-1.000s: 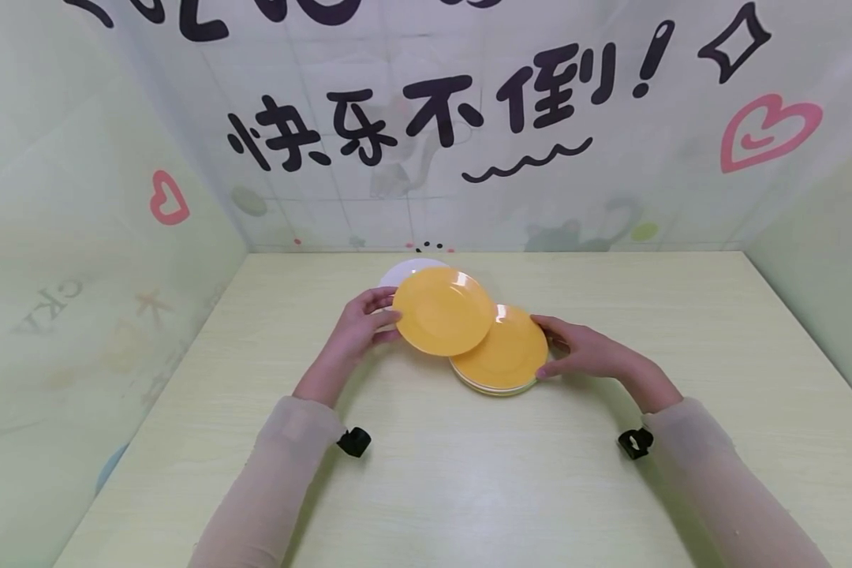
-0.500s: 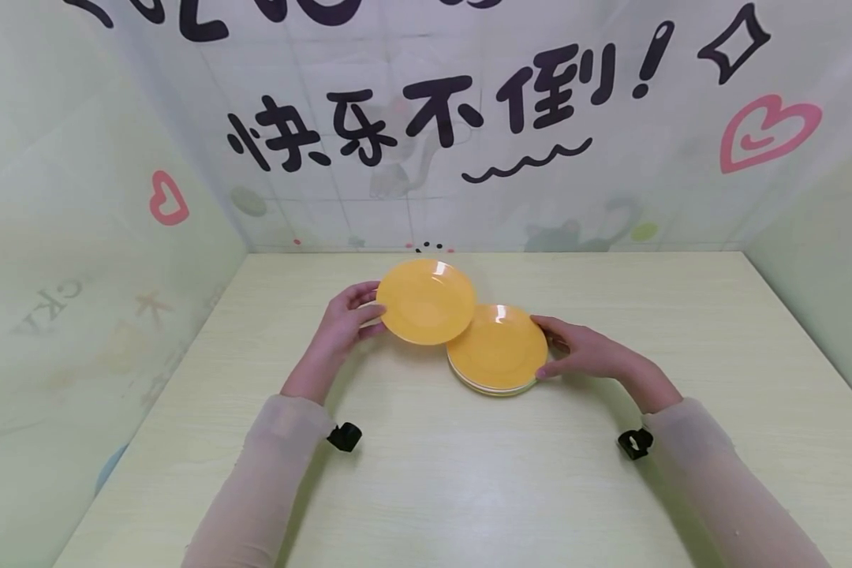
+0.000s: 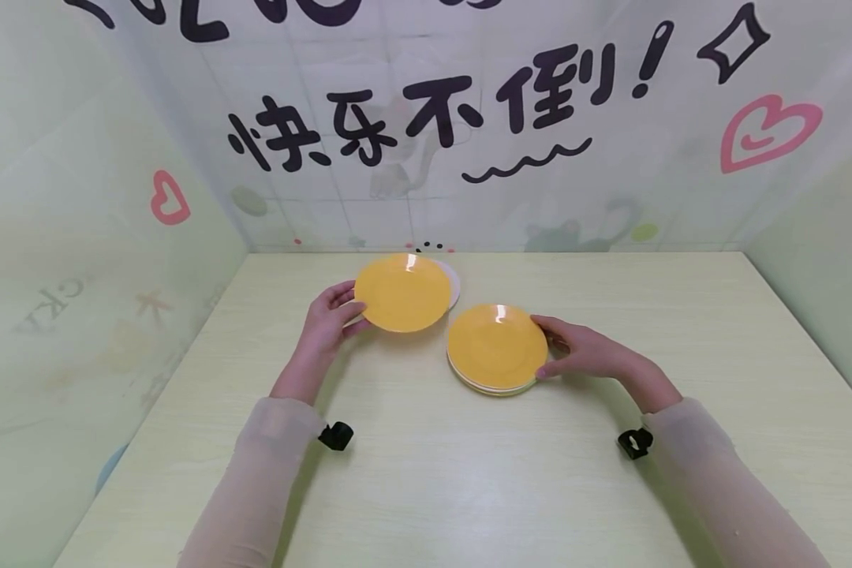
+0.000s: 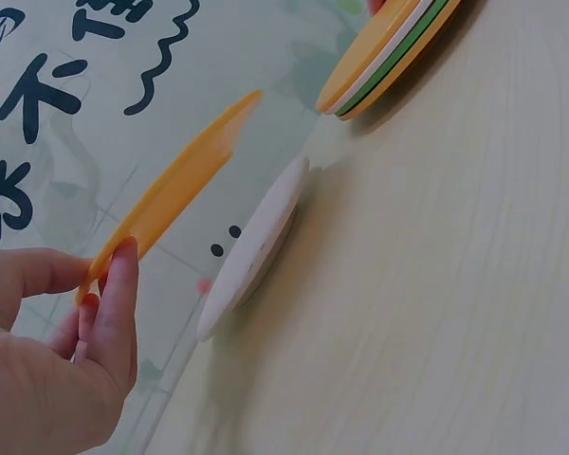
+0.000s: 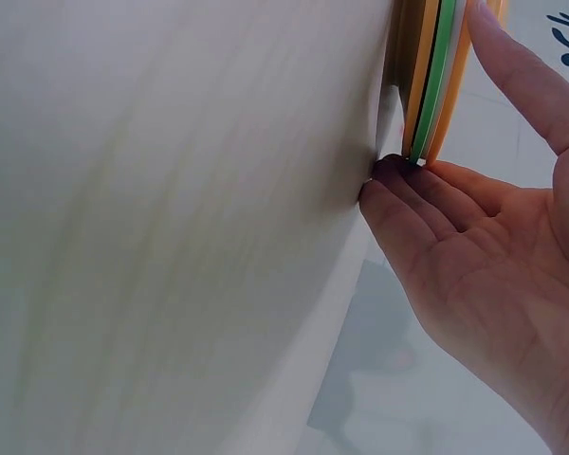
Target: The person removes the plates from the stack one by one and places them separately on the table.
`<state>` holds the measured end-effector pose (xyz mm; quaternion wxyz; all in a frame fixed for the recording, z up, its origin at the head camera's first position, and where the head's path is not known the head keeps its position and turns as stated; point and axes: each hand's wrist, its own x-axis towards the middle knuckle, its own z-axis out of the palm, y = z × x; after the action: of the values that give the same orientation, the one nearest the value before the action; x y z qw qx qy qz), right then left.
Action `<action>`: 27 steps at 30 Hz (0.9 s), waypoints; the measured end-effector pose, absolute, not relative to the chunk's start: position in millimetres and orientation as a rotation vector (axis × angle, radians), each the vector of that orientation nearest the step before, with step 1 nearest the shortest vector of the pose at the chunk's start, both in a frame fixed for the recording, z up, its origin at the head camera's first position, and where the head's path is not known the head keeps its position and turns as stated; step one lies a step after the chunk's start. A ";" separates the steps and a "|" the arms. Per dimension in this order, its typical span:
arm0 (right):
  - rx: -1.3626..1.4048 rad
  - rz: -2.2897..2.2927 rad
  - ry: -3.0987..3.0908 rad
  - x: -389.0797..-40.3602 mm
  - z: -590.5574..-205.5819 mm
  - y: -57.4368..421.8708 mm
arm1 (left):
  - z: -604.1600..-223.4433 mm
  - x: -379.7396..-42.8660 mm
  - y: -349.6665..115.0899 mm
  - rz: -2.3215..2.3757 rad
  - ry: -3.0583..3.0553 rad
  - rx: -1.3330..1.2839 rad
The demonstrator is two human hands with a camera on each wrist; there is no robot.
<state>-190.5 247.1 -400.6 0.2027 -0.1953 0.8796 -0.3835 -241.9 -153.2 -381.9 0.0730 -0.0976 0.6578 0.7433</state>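
Observation:
My left hand (image 3: pixel 329 317) pinches a yellow-orange plate (image 3: pixel 402 293) by its left rim. In the left wrist view that plate (image 4: pixel 175 194) hangs tilted, apart from the white plate (image 4: pixel 256 251) that lies on the table. From the head, the white plate (image 3: pixel 452 285) is mostly hidden behind the held one. To the right sits a plate stack (image 3: pixel 497 347) with a yellow-orange plate on top. White, green and orange edges show beneath it in the wrist views. My right hand (image 3: pixel 582 349) holds the stack's right rim, thumb in front and fingers behind.
A pale wood-grain table (image 3: pixel 433 473) carries the plates. Behind it stands a printed cloth backdrop (image 3: pixel 426 205) with black lettering, and pale side panels (image 3: pixel 113 315) rise at left and right. Each wrist wears a small black device (image 3: pixel 337 436).
My left hand has carried the yellow-orange plate leftward and back, away from the stack. The stack's top plate now shows fully. My right hand has stayed in place.

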 end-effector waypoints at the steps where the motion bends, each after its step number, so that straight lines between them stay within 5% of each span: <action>1: -0.545 -1.072 2.456 -190.4 -400.5 247.2 | -382.0 -242.3 -154.2 2.245 1.971 -0.307; 27: -0.531 -1.041 2.473 -191.1 -400.7 248.7 | -390.1 -244.9 -173.5 2.412 1.928 -0.542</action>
<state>-191.1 248.7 -400.7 0.2019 -0.1901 0.8855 -0.3729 -244.9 -173.5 -390.1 0.0035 -0.1730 0.6150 0.7693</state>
